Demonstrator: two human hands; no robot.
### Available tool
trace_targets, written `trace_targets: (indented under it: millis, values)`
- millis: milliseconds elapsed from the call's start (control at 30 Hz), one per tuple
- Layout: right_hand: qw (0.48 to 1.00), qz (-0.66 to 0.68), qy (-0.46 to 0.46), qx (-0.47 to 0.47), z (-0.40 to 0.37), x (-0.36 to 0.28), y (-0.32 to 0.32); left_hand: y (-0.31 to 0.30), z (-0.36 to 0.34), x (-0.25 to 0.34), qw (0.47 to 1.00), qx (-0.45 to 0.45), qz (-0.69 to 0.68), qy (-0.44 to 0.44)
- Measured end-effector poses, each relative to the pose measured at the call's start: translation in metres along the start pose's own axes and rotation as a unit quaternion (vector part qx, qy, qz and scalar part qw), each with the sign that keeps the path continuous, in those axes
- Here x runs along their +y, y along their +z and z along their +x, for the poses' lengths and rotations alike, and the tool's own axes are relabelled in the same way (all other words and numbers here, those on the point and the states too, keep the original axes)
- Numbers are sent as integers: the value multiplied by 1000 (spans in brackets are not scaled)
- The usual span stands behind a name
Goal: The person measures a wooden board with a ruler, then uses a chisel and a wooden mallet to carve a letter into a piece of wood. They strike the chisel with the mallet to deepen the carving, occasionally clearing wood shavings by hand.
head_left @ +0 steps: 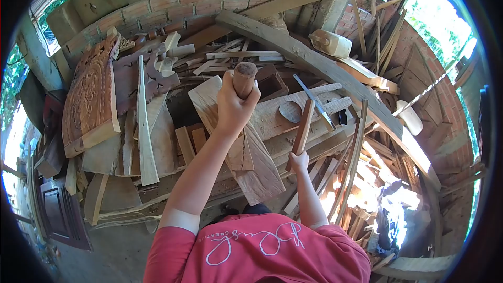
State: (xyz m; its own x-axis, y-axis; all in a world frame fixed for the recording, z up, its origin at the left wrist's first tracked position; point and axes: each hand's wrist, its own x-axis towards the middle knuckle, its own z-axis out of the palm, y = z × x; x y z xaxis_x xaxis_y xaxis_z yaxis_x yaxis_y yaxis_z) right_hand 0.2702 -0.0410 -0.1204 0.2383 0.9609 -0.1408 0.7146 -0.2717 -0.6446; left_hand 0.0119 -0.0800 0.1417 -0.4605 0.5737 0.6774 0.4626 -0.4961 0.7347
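Observation:
My left hand [234, 106] is wrapped round a thick round wooden piece [244, 80], its blunt worn end pointing up; the lower part is hidden by the fingers. Lower and to the right, my right hand [299, 162] grips a squared brown wooden stick [304, 127] near its lower end, the rest slanting up. Under and between the arms lies a broad wooden plank [258, 181], with a smaller wood piece [242, 154] on it. Beyond the right hand are a flat round disc [290, 111] and a long narrow tool with a grey blade [310, 97].
A carved wooden panel [91, 97] leans at the left. A heavy beam [309, 60] crosses the back toward the right. A plastic jug [330, 43] rests on wood there. Scrap wood [387, 167] is heaped at right, and a brick wall [209, 1] curves behind.

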Motion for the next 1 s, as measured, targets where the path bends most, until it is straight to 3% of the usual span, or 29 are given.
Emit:
trace_targets:
  millis: [100, 167, 300, 367, 400, 467, 500, 533, 600, 633, 667, 767, 833, 867, 900, 933, 1000]
  values:
    - [992, 114, 38, 24, 1, 5, 7, 1, 0, -3, 1000, -3, -3, -20]
    - [943, 302, 50, -133, -8, -14, -18, 1, 0, -5, 1000, 2, 25, -5]
    - [912, 349, 129, -172, 0, -38, -59, -1, -2, -2, 999, -8, 29, -34]
    - [942, 305, -1, -138, 22, -40, -71, -1, 1, 0, 997, -34, -8, -65]
    - [926, 334, -28, -176, 36, -50, -88, 0, 3, -1, 998, -27, -5, -63]
    - [961, 230, -111, -101, 0, -144, -163, 4, 1, -4, 1000, 4, 18, 3]
    - [925, 317, -125, -167, 12, -151, -187, 3, 2, -2, 1000, -19, 4, -15]
    - [925, 305, -177, -140, -7, -191, -216, 4, 1, -3, 1000, -19, 9, -20]
    - [872, 292, -313, -237, -12, -234, -271, 7, 5, -3, 997, -49, 30, -47]
    - [851, 204, -396, -278, -20, -258, -297, 9, 6, -6, 997, -49, 31, -49]
    - [838, 164, -447, -268, -35, -280, -311, 11, 6, -7, 997, -49, 32, -49]
    - [803, 247, -476, -260, -59, -303, -299, 12, 5, -8, 998, -44, 16, -49]
    - [887, 190, -328, -265, -63, -306, -274, 12, 5, -7, 998, -43, 18, -40]
    - [885, 187, -331, -267, -63, -309, -268, 11, 5, -7, 998, -38, 18, -41]
    - [867, -41, -441, -228, -63, -311, -262, 9, 4, -7, 998, -40, 13, -42]
    - [792, -265, -523, -171, -64, -314, -259, 7, 5, -8, 998, -43, 8, -42]
    - [841, -216, -465, -173, -73, -326, -283, 5, 6, -9, 998, -42, 13, -40]
